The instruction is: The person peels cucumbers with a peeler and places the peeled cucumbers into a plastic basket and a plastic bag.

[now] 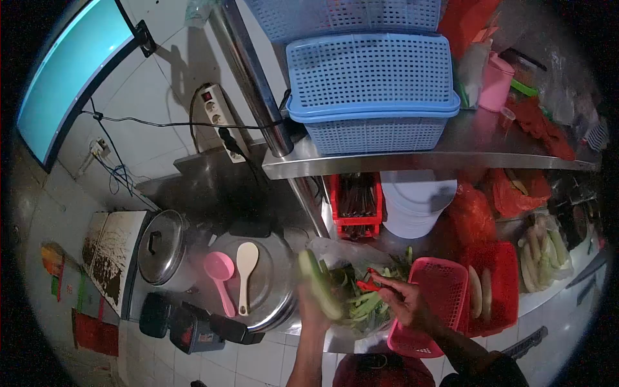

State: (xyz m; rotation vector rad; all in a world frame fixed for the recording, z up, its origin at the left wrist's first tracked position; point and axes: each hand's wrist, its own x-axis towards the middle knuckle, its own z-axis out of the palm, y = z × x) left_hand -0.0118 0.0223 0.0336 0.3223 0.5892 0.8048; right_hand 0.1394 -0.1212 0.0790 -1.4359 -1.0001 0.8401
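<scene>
Beneath a steel shelf (361, 164) in a tiled kitchen, the left hand (312, 315) has its grip closed around a long green vegetable (320, 285), raised beside green scraps (366, 306); the right hand (410, 307) grips a red tool (369, 286). Peeling seems to be underway, and another stroke would need a steady hold, left fingers kept clear.

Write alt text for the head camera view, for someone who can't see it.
A person's left hand holds a blurred green vegetable and the right hand something red, over a pile of greens. A pink basket sits on the right; on the left, a pink spoon and a cream spoon lie on a round metal surface.
</scene>
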